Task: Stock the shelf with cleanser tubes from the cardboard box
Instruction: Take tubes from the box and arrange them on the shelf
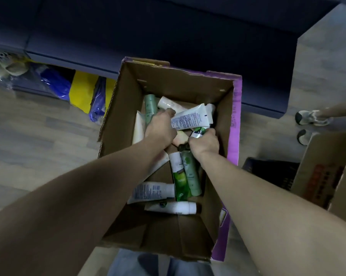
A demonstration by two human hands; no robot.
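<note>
Both hands are reached down into the open cardboard box, which stands on the wooden floor in front of a dark blue sofa. The fingers of the left hand are curled around a white cleanser tube with printed text, which is held tilted above the other tubes, its crimped end pointing toward the far right corner of the box. The right hand is closed on a green-and-white tube, gripped by its upper end just beside the left hand. Loose tubes are scattered over the box bottom: a pale green tube lies at the far left, two green tubes lie side by side under the right wrist, and white tubes lie across the near part. The tall box walls stand close around both wrists. To the left, blue and yellow plastic bags are seen near the sofa base. To the right, a second cardboard box and a pair of sneakers are seen on the floor.
</note>
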